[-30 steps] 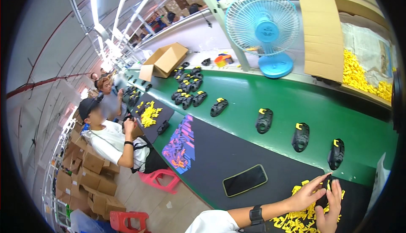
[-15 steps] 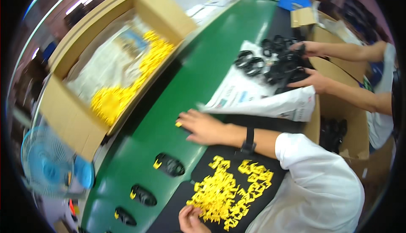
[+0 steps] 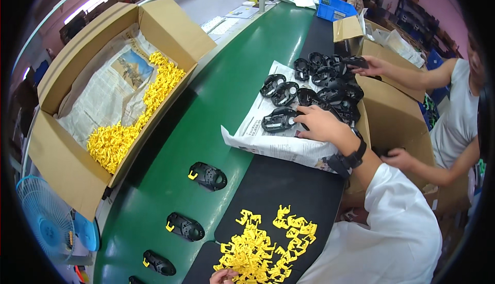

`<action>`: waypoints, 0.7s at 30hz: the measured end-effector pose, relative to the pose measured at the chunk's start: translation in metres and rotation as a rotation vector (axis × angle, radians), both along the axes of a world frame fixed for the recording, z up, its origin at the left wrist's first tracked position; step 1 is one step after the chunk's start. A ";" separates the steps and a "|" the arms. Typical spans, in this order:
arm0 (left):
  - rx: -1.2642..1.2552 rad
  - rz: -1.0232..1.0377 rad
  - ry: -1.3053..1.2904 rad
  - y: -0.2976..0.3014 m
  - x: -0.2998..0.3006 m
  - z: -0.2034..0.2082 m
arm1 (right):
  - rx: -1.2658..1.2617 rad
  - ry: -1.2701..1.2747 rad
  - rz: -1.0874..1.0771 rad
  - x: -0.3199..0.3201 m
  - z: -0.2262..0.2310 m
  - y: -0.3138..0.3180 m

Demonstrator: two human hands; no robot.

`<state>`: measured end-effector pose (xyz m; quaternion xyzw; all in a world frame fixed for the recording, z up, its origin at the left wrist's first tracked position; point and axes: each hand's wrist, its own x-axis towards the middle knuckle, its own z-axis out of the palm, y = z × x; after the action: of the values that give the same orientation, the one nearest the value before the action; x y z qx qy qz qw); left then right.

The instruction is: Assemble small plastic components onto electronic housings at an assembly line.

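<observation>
At the near edge of the newspaper, my right hand [image 3: 324,124] has its fingers and thumb closed around the end of a black mouse shell [image 3: 277,120]. More black mouse shells [image 3: 330,96] lie heaped just beyond it. My left hand [image 3: 223,276] is at the lower edge, fingers curled beside a pile of small yellow clips [image 3: 247,250] on the black mat [image 3: 273,178]; whatever it pinches is hidden. Along the green belt [image 3: 154,196], several shells sit in a row, each visible one bearing a yellow clip at its left end, such as the nearest to my right hand [image 3: 207,176].
Left of the belt stands a cardboard box [image 3: 56,150] with newspaper and many yellow clips. A blue fan [image 3: 46,219] is below it. On the right, a co-worker's hand [image 3: 372,65] holds a black shell beside open cartons [image 3: 394,111]. A blue crate [image 3: 332,8] stands far back.
My right hand has let go of a clipped shell on the belt and moved right to the shells on the newspaper. My left hand remains by the clips. The view has shifted.
</observation>
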<state>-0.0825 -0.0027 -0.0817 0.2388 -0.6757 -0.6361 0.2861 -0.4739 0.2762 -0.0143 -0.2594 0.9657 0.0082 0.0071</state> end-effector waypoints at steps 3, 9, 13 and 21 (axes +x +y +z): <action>0.009 -0.020 -0.040 0.005 -0.003 0.007 | -0.140 0.065 -0.016 0.002 -0.013 0.010; -0.050 -0.051 -0.100 0.007 -0.008 0.011 | -0.429 0.329 -0.010 0.013 0.012 0.011; 0.106 -0.036 -0.139 0.014 -0.011 0.017 | -0.840 0.465 0.042 0.074 0.081 -0.035; 0.433 -0.394 0.131 0.055 -0.057 0.018 | -1.103 -0.528 0.721 0.216 0.007 -0.130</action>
<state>-0.1397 0.0523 -0.0637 0.1171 -0.5378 -0.8226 0.1428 -0.2580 0.1465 -0.0074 -0.5218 0.6491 -0.5433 0.1055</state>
